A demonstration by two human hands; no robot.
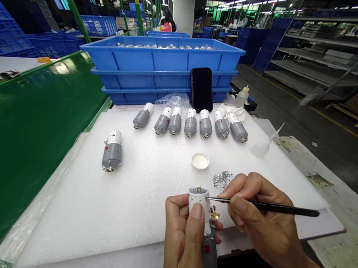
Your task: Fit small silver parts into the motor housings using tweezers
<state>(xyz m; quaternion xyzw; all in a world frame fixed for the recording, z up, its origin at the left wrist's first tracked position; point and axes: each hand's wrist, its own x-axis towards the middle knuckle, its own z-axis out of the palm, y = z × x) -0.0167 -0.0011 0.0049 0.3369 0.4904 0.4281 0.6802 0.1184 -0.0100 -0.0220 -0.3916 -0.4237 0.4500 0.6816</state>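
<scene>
Eight grey cylindrical motors with white end caps [112, 153] lie on a white foam sheet [76, 215], and a ninth grey motor [210, 256] is held upright above it.
The person's left hand [184, 247] is closed around that ninth motor, near the sheet's front edge. The right hand [264, 215] pinches a thin black brush [280, 208], its tip at the motor's white cap. Just beside them lies a small heap of silver flakes [222, 179], with a shallow round dish of white paste [200, 161] beyond. Seven motors line the far edge, one lies apart toward the left edge, and a black phone [202, 89] leans against stacked blue plastic crates [155, 71].
</scene>
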